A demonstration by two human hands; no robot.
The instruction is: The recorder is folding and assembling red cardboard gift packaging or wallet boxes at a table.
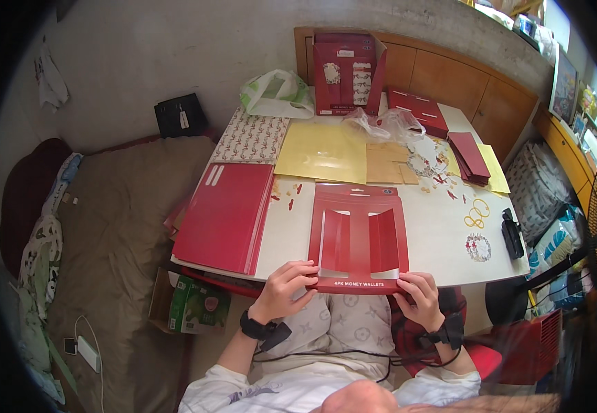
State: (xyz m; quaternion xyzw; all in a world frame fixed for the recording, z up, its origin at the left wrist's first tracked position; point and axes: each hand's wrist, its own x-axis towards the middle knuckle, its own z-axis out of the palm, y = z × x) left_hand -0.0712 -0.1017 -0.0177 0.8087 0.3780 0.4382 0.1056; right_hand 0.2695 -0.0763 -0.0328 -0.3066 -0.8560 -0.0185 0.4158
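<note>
A red cardboard sleeve (358,237) with two cut-out windows lies at the table's near edge, its lower rim overhanging slightly. My left hand (287,288) pinches its lower left corner between thumb and fingers. At the lower right corner, my right hand (419,292) grips the card the same way. Side flaps show folded inside both windows. To the left of the sleeve rests a stack of flat red cards (226,217). Small red and tan bits (291,193) are scattered between that stack and the sleeve.
Behind lie a yellow sheet (322,153), patterned sheets (249,140), a red display box (349,76) and plastic bags (278,95). Dark red envelopes (469,158), yellow rubber bands (476,215), a ring of small decorated pieces (478,247) and a black object (511,234) occupy the right side.
</note>
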